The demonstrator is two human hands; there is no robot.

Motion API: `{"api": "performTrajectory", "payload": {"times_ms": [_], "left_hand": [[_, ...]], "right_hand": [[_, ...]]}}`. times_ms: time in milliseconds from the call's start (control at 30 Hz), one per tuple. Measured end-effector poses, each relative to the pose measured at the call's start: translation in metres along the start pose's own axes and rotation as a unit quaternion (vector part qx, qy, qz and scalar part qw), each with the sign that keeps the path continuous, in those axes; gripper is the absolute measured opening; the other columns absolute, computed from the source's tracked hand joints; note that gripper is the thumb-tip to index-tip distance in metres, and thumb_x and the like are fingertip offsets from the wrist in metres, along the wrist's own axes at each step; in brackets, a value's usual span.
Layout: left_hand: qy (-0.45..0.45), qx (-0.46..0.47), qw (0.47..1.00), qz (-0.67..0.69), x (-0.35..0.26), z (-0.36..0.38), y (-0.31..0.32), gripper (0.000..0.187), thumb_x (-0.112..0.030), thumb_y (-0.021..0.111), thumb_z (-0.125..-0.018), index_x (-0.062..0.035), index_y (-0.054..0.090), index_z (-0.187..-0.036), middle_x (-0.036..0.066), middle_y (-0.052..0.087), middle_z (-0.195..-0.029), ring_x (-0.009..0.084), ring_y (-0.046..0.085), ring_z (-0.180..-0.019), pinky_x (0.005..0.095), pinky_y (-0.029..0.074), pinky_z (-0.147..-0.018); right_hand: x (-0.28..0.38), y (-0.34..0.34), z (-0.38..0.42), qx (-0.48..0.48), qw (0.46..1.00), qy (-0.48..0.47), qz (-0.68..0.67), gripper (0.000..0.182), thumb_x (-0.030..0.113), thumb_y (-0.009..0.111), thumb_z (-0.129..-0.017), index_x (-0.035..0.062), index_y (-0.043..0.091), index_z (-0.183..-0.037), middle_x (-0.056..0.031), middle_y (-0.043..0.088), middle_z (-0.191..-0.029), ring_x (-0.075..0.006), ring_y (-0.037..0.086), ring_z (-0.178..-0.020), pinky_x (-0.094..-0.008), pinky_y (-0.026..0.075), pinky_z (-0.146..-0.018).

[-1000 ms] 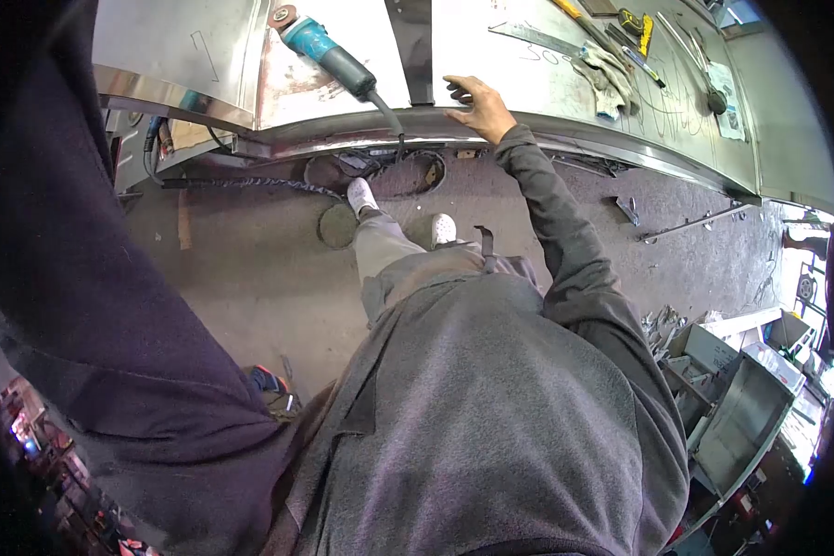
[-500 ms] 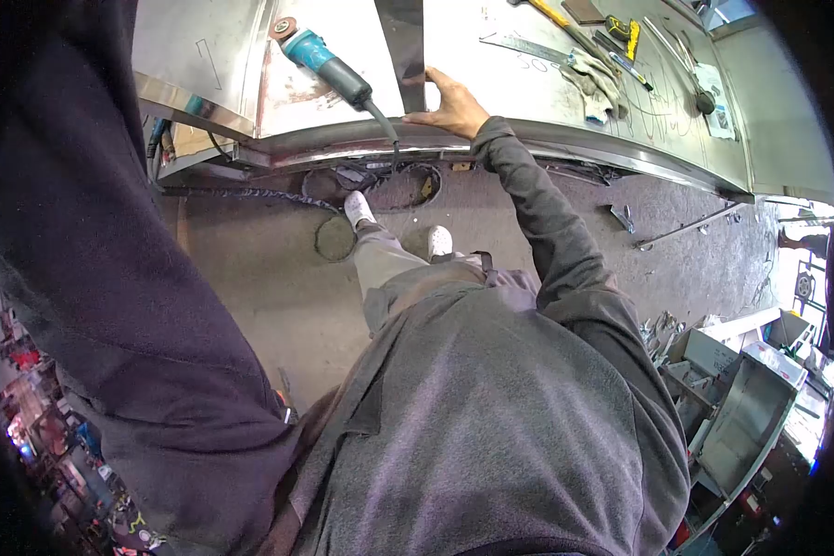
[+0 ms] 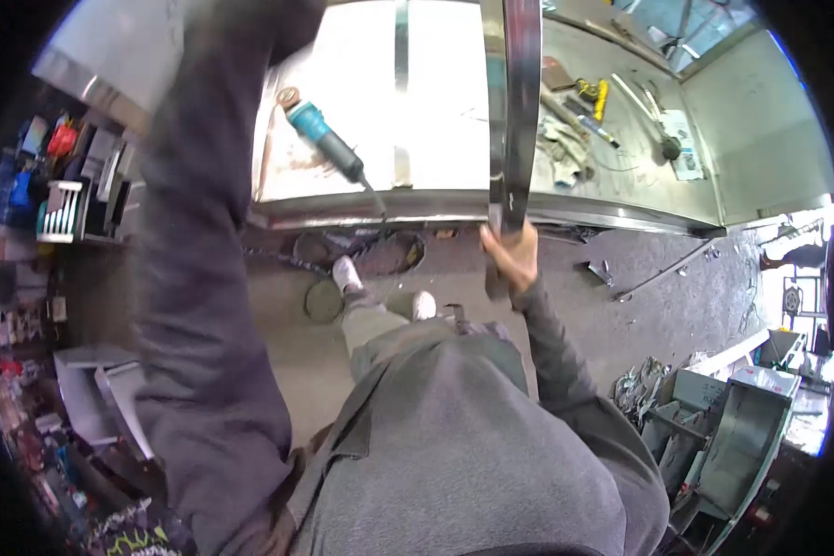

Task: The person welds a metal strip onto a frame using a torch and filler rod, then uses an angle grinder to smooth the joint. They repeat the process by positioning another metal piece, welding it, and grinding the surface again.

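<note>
My right hand [image 3: 511, 257] is closed around the near end of a long, shiny metal strip [image 3: 519, 111]. The strip runs from my hand up over the steel workbench [image 3: 435, 206] and out of the top of the view. Its near end hangs past the bench's front edge, above the floor. My left arm in a dark sleeve [image 3: 204, 232] rises along the left side to the top of the picture, and its hand is out of sight. A teal angle grinder [image 3: 322, 139] lies on the bench, left of the strip.
Work gloves [image 3: 561, 148] and several hand tools [image 3: 593, 97] lie on the bench's right part. A coiled cable [image 3: 361, 250] sits on the floor under the bench edge by my shoes. Shelves with bottles [image 3: 65, 195] stand at left, and metal boxes [image 3: 741, 426] at lower right.
My right hand left the bench edge and now grips the metal strip, drawn back toward me. My left arm has swung upward, and the view has pulled back from the bench.
</note>
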State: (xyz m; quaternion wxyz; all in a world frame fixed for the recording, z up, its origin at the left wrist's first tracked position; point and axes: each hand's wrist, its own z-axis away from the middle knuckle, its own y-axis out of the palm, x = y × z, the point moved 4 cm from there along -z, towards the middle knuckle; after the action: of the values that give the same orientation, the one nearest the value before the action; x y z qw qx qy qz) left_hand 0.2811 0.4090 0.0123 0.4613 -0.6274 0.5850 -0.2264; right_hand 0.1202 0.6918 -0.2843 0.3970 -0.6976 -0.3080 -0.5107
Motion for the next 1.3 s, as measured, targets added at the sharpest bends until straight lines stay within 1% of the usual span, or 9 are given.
{"api": "performTrajectory", "payload": {"times_ms": [67,133,267,500,733,933,1000,1167,1300], "left_hand": [[-0.011,-0.102,0.994,0.023,0.021,0.088,0.071,0.033,-0.024,0.066,-0.084,-0.0008,0.059,-0.106,0.017,0.065,-0.091,0.0283,0.063,-0.080,0.0378,0.050,-0.067],[-0.259,0.065,0.950,0.163,0.012,0.179,0.137,0.037,-0.024,0.066,-0.085,0.0005,0.059,-0.111,0.020,0.067,-0.095,0.0278,0.066,-0.081,0.0371,0.052,-0.071],[-0.425,-0.048,0.882,0.197,-0.009,0.412,0.269,0.037,-0.023,0.066,-0.085,0.0002,0.060,-0.114,0.013,0.068,-0.096,0.0208,0.066,-0.083,0.0324,0.051,-0.075],[-0.744,0.158,0.602,0.243,-0.168,0.679,0.340,0.048,-0.026,0.071,-0.083,-0.0016,0.058,-0.122,0.013,0.068,-0.084,0.0183,0.065,-0.067,0.0337,0.052,-0.066],[-0.851,0.131,0.426,0.279,-0.222,0.700,0.348,0.048,-0.024,0.068,-0.087,-0.0040,0.054,-0.128,0.011,0.068,-0.089,0.0183,0.064,-0.065,0.0342,0.052,-0.059],[-0.848,0.033,0.404,0.341,-0.184,0.703,0.379,0.044,-0.025,0.063,-0.090,-0.0062,0.053,-0.128,0.010,0.068,-0.092,0.0173,0.065,-0.068,0.0320,0.049,-0.054],[-0.848,0.010,0.413,0.334,-0.170,0.676,0.362,0.043,-0.025,0.063,-0.090,-0.0059,0.053,-0.128,0.011,0.067,-0.097,0.0188,0.065,-0.074,0.0330,0.051,-0.061],[-0.841,-0.042,0.425,0.334,-0.149,0.664,0.356,0.041,-0.024,0.061,-0.092,-0.0052,0.054,-0.127,0.012,0.067,-0.101,0.0204,0.065,-0.079,0.0338,0.053,-0.066],[-0.857,-0.013,0.401,0.323,-0.154,0.659,0.354,0.040,-0.023,0.062,-0.091,-0.0047,0.053,-0.126,0.009,0.067,-0.092,0.0164,0.063,-0.066,0.0299,0.048,-0.053]], "right_hand": [[-0.027,-0.028,0.033,-0.009,0.996,0.074,-0.041,0.025,0.011,0.070,-0.081,-0.0018,0.055,-0.095,-0.0034,0.061,-0.073,-0.0106,0.061,-0.060,-0.0259,0.051,-0.055],[-0.047,-0.054,0.057,-0.054,0.988,0.139,-0.041,0.024,0.014,0.069,-0.083,-0.0008,0.055,-0.096,-0.0033,0.060,-0.069,-0.0108,0.061,-0.059,-0.0256,0.050,-0.050],[-0.100,-0.105,0.060,-0.145,0.976,0.162,0.002,0.020,0.015,0.069,-0.083,0.0028,0.053,-0.087,-0.0028,0.058,-0.065,-0.0106,0.057,-0.050,-0.0260,0.049,-0.048],[-0.137,-0.192,-0.007,-0.166,0.951,0.206,0.162,0.028,0.025,0.069,-0.082,-0.0011,0.059,-0.079,-0.0054,0.057,-0.058,-0.0150,0.056,-0.045,-0.0304,0.044,-0.043],[-0.184,-0.241,-0.065,-0.194,0.940,0.257,0.115,0.037,0.030,0.074,-0.078,-0.0046,0.061,-0.080,-0.0126,0.061,-0.066,-0.0217,0.060,-0.048,-0.0324,0.049,-0.042],[-0.205,-0.256,-0.096,-0.174,0.931,0.306,0.099,0.039,0.028,0.077,-0.075,-0.0066,0.061,-0.084,-0.0132,0.061,-0.068,-0.0228,0.061,-0.049,-0.0329,0.051,-0.042],[-0.236,-0.281,-0.108,-0.175,0.921,0.307,0.162,0.042,0.033,0.077,-0.074,-0.0062,0.064,-0.084,-0.0150,0.065,-0.074,-0.0213,0.064,-0.053,-0.0332,0.052,-0.045],[-0.175,-0.289,-0.129,-0.130,0.820,0.217,0.513,0.064,0.057,0.068,-0.068,-0.0034,0.069,-0.090,-0.0264,0.066,-0.095,-0.0417,0.061,-0.099,-0.0451,0.047,-0.087],[-0.195,-0.315,-0.146,-0.112,0.743,0.222,0.621,0.060,0.050,0.068,-0.072,-0.0031,0.067,-0.099,-0.0245,0.067,-0.091,-0.0412,0.063,-0.094,-0.0452,0.048,-0.084]]}}
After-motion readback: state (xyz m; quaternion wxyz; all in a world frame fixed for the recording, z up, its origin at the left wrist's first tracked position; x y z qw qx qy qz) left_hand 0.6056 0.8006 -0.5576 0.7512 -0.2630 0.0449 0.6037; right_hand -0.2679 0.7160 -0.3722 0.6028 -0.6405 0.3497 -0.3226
